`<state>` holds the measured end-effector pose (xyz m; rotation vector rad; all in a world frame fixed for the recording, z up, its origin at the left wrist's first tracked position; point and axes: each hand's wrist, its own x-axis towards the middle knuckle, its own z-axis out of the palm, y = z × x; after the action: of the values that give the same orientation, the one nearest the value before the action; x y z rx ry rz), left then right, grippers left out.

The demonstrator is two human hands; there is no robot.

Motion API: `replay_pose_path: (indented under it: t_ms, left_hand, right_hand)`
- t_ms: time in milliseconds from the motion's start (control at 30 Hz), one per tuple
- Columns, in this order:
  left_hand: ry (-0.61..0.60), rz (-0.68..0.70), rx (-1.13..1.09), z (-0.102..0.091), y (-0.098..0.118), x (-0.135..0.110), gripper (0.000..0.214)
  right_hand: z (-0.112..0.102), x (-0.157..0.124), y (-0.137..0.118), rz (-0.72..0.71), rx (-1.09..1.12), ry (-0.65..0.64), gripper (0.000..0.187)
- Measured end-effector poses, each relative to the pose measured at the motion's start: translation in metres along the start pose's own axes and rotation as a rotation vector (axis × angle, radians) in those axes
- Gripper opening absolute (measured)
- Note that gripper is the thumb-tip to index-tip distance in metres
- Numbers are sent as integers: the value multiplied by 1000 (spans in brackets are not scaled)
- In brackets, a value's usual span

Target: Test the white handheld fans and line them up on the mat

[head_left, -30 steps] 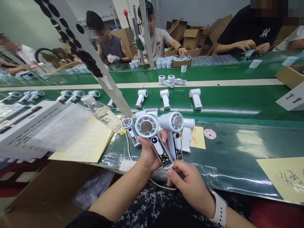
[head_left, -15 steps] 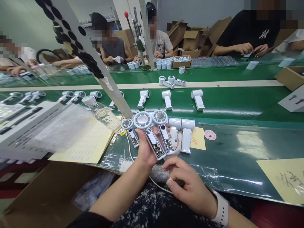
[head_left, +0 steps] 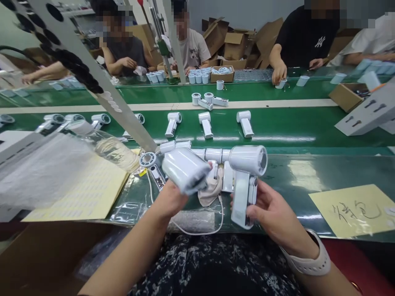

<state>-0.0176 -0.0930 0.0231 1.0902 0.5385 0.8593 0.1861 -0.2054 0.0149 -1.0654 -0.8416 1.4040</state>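
My left hand (head_left: 174,199) is closed around a white handheld fan (head_left: 185,168), which is tilted and blurred by motion. In my right hand (head_left: 273,211), the handle of another handheld fan (head_left: 248,160) is gripped; it stands nearly upright with its round head at the top. Behind both hands, more white fan bodies (head_left: 213,155) lie in a row on the bench, partly hidden. Left of my left hand rests a fan with an exposed circuit board (head_left: 158,177). A beige cloth-like piece (head_left: 211,193) and a white cable (head_left: 200,233) lie between my hands.
Several fans (head_left: 206,124) lie spaced along the green conveyor (head_left: 280,123). A slanted post (head_left: 123,111) rises at left, beside a plastic bottle (head_left: 114,150) and yellow sheets (head_left: 108,197). A handwritten yellow note (head_left: 354,209) lies at right. Co-workers sit across the belt.
My right hand, earlier bent beside the left, now holds a fan upright farther right. My left hand has turned its fan over. The view has shifted right.
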Motion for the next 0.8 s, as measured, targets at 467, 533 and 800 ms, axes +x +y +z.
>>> replay_pose_path:
  t_ms: [467, 533, 800]
  left_hand:
    - [-131, -207, -284, 35, -15, -4, 56]
    - [-133, -217, -289, 35, -14, -4, 56]
    - [-149, -208, -282, 37, -16, -7, 55]
  right_hand:
    - [-2, -10, 8, -84, 58, 55, 39]
    - [-2, -11, 8, -63, 26, 21, 45]
    - [-1, -5, 10, -7, 13, 103, 54]
